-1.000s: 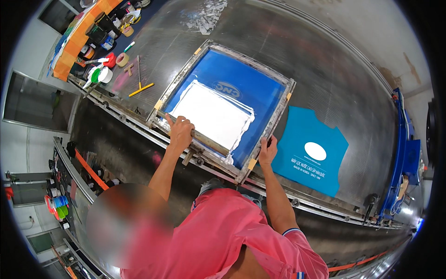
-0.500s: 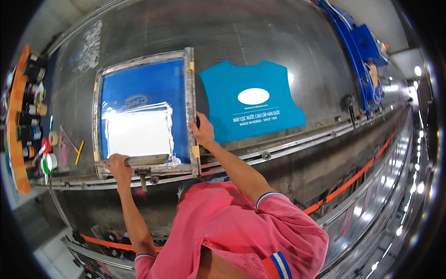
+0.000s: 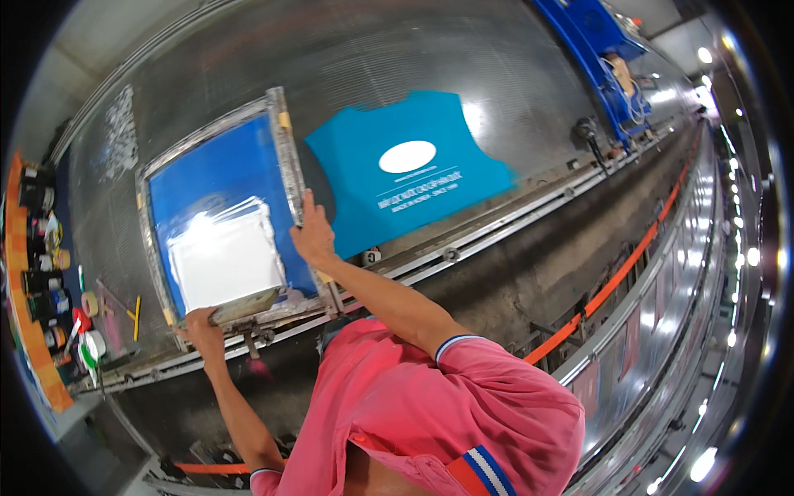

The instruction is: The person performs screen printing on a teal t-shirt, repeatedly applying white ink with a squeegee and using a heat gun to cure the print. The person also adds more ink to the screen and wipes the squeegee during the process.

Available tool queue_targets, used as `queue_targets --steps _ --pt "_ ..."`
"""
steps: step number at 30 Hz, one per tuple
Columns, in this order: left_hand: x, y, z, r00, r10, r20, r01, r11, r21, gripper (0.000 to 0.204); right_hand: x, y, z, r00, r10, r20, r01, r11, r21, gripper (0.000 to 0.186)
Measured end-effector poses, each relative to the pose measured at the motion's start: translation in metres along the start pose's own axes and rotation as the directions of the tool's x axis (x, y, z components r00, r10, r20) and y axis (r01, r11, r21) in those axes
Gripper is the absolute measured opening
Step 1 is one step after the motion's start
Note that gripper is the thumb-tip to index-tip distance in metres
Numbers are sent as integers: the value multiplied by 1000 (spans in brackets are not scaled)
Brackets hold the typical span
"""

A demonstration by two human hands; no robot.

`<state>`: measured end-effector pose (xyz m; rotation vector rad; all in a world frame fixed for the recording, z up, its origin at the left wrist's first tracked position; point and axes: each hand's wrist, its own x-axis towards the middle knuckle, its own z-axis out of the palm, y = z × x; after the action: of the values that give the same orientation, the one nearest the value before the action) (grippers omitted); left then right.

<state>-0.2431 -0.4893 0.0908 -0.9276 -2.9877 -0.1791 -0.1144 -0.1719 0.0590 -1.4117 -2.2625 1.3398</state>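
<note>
A screen printing frame (image 3: 288,153) with a blue mesh (image 3: 219,149) lies at the left of the long metal table. White ink (image 3: 225,263) covers the near half of the mesh. Along the near rail rests a squeegee (image 3: 248,306). My left hand (image 3: 207,332) is closed at the frame's near left corner, its thumb side against the squeegee's left end. Its fingertips are partly hidden. My right hand (image 3: 316,240) grips the frame's right rail. Flat on the table, just right of the frame, is a teal shirt piece (image 3: 347,198) with a white oval and white lettering.
Ink jars (image 3: 41,281) stand in an orange-edged rack (image 3: 18,248) on the far left. Tape rolls and a yellow stick (image 3: 137,318) lie near it. A metal rail (image 3: 496,236) runs along the table's near edge. Blue machinery (image 3: 600,66) stands at the right.
The whole view has turned and shifted, so the table slants more and everything sits further left. Both hands keep their places on the frame. The squeegee still lies at the near rail.
</note>
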Motion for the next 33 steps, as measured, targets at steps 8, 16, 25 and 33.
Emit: queue_targets --steps 8,16,25,33 --pt "19 107 2 973 -21 232 17 1000 21 30 62 23 -113 976 -209 -63 209 978 -12 90" --pt "12 359 18 905 425 -1 -417 887 -198 28 154 128 -333 827 -458 -326 350 873 -339 48" --pt "7 476 35 891 453 23 -419 842 -340 10 187 218 -400 886 -360 -293 294 924 -246 59" --pt "18 496 30 881 432 194 -381 890 -251 10 189 264 -405 869 -377 -320 287 912 -294 46"
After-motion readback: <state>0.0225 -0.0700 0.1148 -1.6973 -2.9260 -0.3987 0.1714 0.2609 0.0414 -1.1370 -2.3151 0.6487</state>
